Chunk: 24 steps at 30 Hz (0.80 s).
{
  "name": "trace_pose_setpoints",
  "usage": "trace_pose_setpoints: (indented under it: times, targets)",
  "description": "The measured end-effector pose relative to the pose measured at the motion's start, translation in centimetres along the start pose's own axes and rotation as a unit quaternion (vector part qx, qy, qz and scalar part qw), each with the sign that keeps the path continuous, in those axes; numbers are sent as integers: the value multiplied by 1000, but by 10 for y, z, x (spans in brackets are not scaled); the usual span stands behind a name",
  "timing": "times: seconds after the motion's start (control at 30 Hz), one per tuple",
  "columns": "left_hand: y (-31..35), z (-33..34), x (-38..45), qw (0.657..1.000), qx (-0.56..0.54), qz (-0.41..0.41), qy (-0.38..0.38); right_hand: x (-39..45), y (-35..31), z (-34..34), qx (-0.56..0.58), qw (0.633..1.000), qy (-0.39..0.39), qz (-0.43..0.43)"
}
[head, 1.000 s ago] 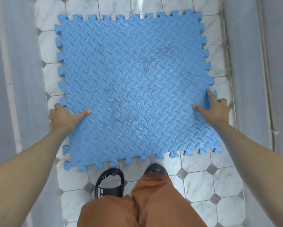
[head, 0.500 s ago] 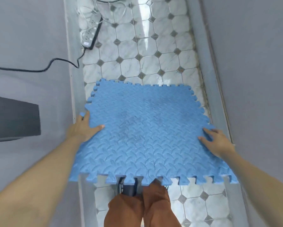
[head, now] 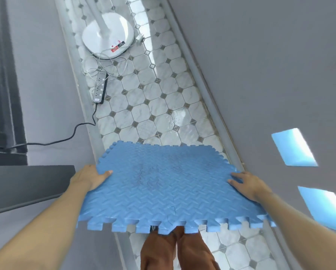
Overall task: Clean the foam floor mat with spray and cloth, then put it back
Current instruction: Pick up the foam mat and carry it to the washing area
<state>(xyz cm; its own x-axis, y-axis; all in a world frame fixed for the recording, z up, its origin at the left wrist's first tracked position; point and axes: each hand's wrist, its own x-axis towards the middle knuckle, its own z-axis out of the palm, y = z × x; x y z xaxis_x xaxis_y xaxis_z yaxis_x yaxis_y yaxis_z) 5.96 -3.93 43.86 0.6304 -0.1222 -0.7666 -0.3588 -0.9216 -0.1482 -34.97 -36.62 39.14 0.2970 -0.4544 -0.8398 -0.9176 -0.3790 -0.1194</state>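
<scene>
The blue foam mat [head: 169, 184] is held off the tiled floor [head: 155, 106], spanning between the two grips. The left hand [head: 89, 177] clasps its left edge, thumb lying on top; the right hand [head: 249, 184] clasps the right edge, fingers spread over the surface. Beyond the left grip, a power strip [head: 100, 87] and a white fan base [head: 107, 37] sit on the floor.

Open tiled floor [head: 153, 106] is seen ahead at 12 o'clock; the passage is narrowed at 11 o'clock by a power strip [head: 100, 87] and fan base [head: 107, 35], with walls [head: 260, 75] flanking.
</scene>
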Motion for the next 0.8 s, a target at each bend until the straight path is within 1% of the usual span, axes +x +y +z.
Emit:
trace_pose_setpoints:
  times: [0.07,0.17,0.33,0.47,0.57,0.8]
  targets:
    - [0,-15,-15,1000,4,-3,13,-31,5,1,18,1000,-5,13]
    - [3,-35,-33,999,30,22,24,-80,8,2,41,998,3,47]
    - [21,-69,-69,995,73,74,11,-154,16,3,104,989,33,99]
    - [37,-91,-101,984,124,126,-8,-209,26,10,146,979,53,135]
    - [52,-105,-121,971,165,171,-15,-249,32,25,175,969,64,162]
    - [103,-115,-178,927,254,274,12,-345,48,80,244,942,70,220]
